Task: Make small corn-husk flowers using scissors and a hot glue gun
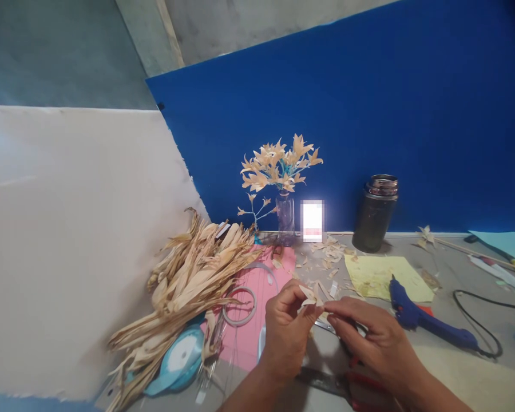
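Observation:
A small pale corn husk flower (312, 296) with pointed petals is pinched between the thumb and fingers of my left hand (285, 329). From the other side, the closed fingertips of my right hand (369, 329) meet the flower's edge; the exact spot they grip is partly hidden. Beneath both hands lie a dark-handled tool (321, 380) and something with red handles, mostly covered by my right hand and wrist. Loose husk scraps (328, 252) are scattered just beyond my fingers.
Dried corn husks (197, 269) pile up at left, over pink paper (244, 346), beside a tape ring (252, 312) and blue ribbon roll (182, 357). Behind stand a vase (285, 220) of husk flowers and a dark flask (374, 220). A corded blue glue gun (433, 326) touches yellow paper (381, 272).

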### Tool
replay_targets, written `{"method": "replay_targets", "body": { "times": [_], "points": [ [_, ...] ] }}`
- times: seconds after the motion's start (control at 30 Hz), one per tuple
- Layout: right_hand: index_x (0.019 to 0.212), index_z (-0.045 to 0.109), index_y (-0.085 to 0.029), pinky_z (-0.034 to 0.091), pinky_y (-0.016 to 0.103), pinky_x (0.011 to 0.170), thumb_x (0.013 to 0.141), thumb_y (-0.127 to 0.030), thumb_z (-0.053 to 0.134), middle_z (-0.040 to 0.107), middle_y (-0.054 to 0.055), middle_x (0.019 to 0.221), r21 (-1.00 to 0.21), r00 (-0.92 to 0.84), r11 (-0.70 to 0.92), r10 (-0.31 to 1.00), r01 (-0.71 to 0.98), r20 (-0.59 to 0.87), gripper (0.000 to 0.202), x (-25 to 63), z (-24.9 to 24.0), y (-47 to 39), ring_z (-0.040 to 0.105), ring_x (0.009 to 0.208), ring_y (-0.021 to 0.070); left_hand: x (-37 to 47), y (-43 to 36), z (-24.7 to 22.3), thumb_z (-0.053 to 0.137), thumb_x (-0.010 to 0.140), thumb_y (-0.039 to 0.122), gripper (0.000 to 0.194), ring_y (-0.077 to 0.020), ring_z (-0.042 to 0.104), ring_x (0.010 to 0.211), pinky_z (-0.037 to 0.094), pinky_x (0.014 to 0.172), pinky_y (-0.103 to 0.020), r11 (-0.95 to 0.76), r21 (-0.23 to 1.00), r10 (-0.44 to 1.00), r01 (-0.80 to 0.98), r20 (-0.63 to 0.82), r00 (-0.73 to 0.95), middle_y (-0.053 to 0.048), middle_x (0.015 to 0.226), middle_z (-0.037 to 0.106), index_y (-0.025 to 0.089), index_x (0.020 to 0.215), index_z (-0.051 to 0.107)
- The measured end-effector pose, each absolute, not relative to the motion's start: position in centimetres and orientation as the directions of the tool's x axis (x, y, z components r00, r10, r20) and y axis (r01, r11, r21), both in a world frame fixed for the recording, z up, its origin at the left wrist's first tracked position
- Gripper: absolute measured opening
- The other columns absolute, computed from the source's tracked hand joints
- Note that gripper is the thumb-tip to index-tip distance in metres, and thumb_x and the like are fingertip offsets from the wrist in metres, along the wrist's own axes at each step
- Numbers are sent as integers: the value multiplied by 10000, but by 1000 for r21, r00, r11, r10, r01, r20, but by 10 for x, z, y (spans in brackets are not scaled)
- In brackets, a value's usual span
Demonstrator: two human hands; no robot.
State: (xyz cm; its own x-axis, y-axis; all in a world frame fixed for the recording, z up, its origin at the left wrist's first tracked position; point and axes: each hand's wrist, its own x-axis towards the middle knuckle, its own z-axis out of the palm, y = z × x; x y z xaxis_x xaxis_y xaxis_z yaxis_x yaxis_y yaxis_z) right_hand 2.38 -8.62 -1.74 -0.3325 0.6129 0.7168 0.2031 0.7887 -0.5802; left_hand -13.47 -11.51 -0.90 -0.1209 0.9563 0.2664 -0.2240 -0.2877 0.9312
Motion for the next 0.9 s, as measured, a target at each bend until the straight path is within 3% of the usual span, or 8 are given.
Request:
{"method": "replay_targets", "body": {
  "times": [0.23, 0.9],
  "points": [
    [1010, 739, -243, 495, 213, 532, 912, -125, 602, 670, -14, 653, -491, -370, 844, 536, 216, 759, 206, 28, -22, -82, 623, 555, 131, -134, -116, -9, 723, 802, 199, 164, -134, 469, 723, 398, 693, -259, -324, 926, 944, -194, 303, -131, 7, 750, 504, 168, 699, 600],
    [1125, 750, -264, 484, 225, 515, 916, -104, 559, 652, 20, 700, -374, -378, 874, 474, 310, 795, 325, 36, -27, -76, 606, 577, 142, -137, -118, -8, 627, 831, 135, 165, -149, 484, 733, 386, 709, -268, -379, 913, 894, 151, 403, -195, 4, 738, 496, 181, 681, 577]
  ]
}}
